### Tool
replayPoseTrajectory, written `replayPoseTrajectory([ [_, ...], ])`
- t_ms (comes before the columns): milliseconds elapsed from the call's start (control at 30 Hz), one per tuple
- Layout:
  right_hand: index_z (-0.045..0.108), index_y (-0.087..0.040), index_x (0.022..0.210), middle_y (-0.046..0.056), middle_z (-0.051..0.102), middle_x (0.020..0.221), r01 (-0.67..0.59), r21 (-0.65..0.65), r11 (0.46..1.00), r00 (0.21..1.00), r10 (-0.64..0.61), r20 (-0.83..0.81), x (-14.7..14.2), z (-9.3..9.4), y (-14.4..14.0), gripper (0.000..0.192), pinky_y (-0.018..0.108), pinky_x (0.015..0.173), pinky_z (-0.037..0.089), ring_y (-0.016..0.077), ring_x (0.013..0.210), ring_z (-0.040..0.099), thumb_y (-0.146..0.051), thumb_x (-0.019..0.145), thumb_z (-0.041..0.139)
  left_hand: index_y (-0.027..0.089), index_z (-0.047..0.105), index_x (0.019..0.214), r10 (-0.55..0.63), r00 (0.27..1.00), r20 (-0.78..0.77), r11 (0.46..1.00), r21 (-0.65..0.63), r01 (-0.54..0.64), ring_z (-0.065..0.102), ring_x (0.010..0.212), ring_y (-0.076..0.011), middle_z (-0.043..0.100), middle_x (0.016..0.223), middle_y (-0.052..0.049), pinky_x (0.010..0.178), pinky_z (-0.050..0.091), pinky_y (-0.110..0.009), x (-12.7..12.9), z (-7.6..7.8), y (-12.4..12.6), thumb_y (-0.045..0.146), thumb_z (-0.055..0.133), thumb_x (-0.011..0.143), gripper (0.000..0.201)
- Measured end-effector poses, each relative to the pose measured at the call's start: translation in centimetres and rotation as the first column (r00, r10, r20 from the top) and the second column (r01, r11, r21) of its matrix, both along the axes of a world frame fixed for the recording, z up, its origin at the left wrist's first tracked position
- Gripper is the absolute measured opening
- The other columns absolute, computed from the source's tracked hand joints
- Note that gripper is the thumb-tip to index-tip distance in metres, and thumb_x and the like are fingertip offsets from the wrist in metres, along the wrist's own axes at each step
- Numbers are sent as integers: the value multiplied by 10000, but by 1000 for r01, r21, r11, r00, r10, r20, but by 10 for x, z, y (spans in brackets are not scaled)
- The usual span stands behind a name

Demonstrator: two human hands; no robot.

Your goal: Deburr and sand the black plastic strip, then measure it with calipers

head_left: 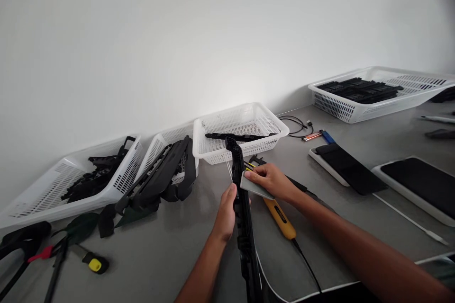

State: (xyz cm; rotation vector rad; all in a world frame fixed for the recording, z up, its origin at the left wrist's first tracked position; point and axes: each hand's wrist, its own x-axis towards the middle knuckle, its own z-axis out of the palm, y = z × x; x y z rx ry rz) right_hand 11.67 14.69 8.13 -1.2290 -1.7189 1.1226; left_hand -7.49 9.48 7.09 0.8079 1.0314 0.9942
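Note:
My left hand (223,215) is closed around a long, narrow black plastic trim piece (244,236), which stands up from the table's front edge toward the baskets. My right hand (275,181) pinches a thin, light grey flat pad (256,187), with the thumb on top. The pad's left edge meets the side of the trim piece, just above my left thumb. Under my right hand lies a yellow corded hand tool (282,220), its front end hidden. Partly covered behind the right hand is a caliper (256,161).
White baskets (245,155) along the wall hold black plastic parts. Dark curved panels (156,184) lean over one basket's front. A yellow-black snap-off knife (95,263) lies front left. Toward the right are a dark phone-like slab (350,168), a white cable (408,220) and another basket (350,112).

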Motion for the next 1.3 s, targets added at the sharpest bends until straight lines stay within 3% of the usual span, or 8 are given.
replayPoseTrajectory([
  [100,394,-212,621,-39,292,627,75,-3,997,997,-75,21,0,1,1,710,278,549,194,99,590,296,-849,920,489,162,734,926,38,998,-44,998,59,-35,708,762,-221,746,789,-60,640,517,-290,1,-3,0,784,718,823,631],
  [367,376,-204,610,-58,273,629,-340,-31,940,940,340,28,-6,6,-11,689,268,538,183,87,595,258,-770,904,638,218,785,997,280,956,-91,954,136,-266,639,1301,-286,800,1182,-70,1088,488,-339,-2,4,5,675,833,785,506],
  [567,404,-201,603,-48,301,614,-123,24,992,992,122,40,-3,1,-2,698,272,551,197,94,600,282,-793,930,575,195,683,742,75,996,-51,996,61,-72,736,864,-255,707,694,-29,738,554,-314,-1,0,6,758,756,796,570],
  [700,365,-214,609,-35,275,626,59,41,997,998,-60,22,2,2,4,709,280,547,176,102,600,274,-831,936,489,187,777,881,140,987,-76,985,112,-131,721,1106,-273,813,991,-68,942,548,-335,-3,0,6,585,816,789,410],
  [800,372,-212,625,-32,280,644,15,55,998,1000,-14,-18,2,5,2,692,278,555,193,103,610,283,-815,947,481,192,817,971,154,979,-132,980,146,-134,660,1279,-308,816,1146,-79,1105,482,-388,-3,3,6,542,798,804,389],
  [900,388,-205,619,-37,282,637,-88,57,994,996,88,-2,0,8,-1,685,276,559,201,100,612,278,-790,953,514,196,829,979,119,966,-230,978,193,-75,661,1234,-315,814,1159,-78,1065,491,-376,-2,7,6,542,776,828,381],
  [1067,429,-201,601,-36,329,618,63,41,997,998,-63,-5,0,7,0,709,276,553,213,100,603,310,-832,902,549,191,827,1035,3,962,-273,956,282,77,664,1046,-270,803,1027,-58,939,499,-326,-1,9,6,546,674,929,400],
  [1300,390,-206,603,-40,317,620,48,45,998,996,-45,-76,-3,4,-1,709,267,551,223,96,602,298,-825,900,565,197,808,984,-12,969,-249,947,309,91,621,948,-238,747,932,-37,890,479,-298,3,12,4,499,664,940,337],
])
